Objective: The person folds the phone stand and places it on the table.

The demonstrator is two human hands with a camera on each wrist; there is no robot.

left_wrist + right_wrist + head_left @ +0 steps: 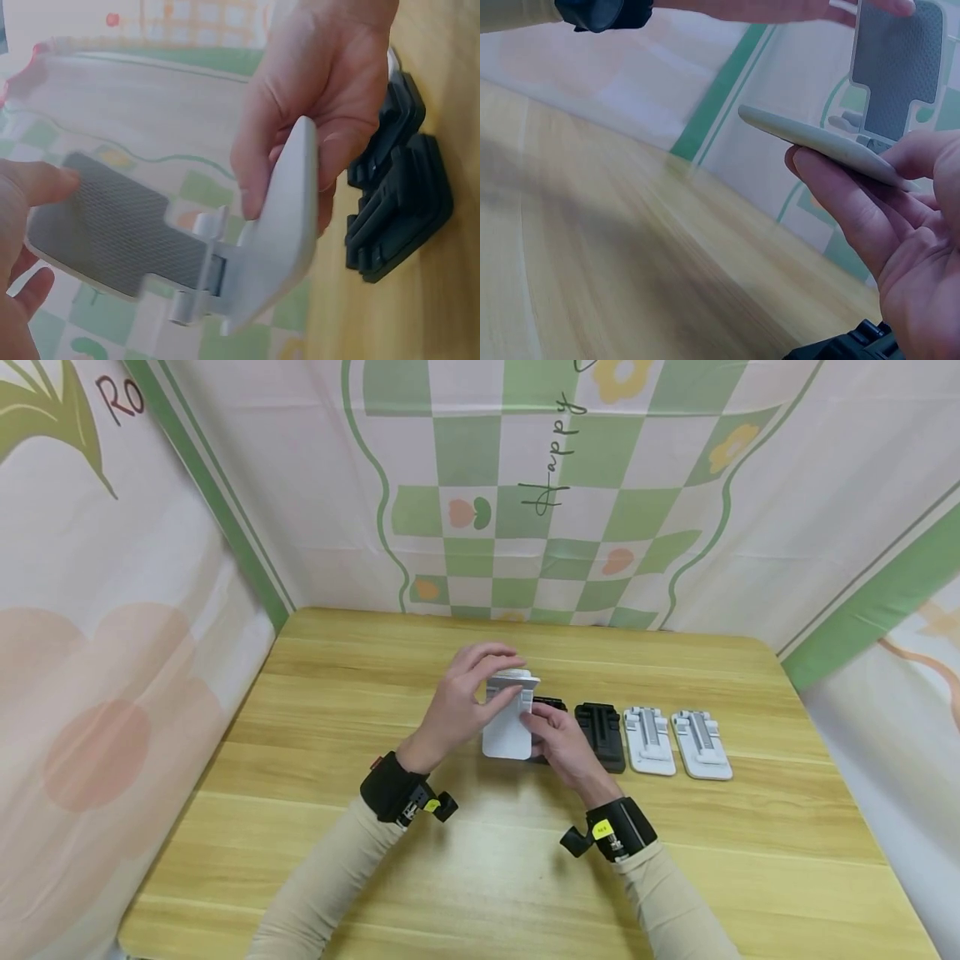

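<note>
A white folding phone stand (507, 740) is held up above the table, its two plates unfolded at the hinge. My right hand (566, 745) grips the base plate (817, 142) by its edge, thumb on one face and fingers on the other. At the upper plate (112, 225), which has a grey textured pad, my left hand (461, 693) pinches the outer end between thumb and fingers. In the left wrist view only part of the left hand (15, 217) shows, with a fingertip on the pad.
Folded stands lie in a row on the wooden table (315, 727): a black one (551, 702) partly hidden by the right hand, another black one (602, 739), a white one (649, 743) and a second white one (702, 747). A patterned cloth (315, 485) hangs behind.
</note>
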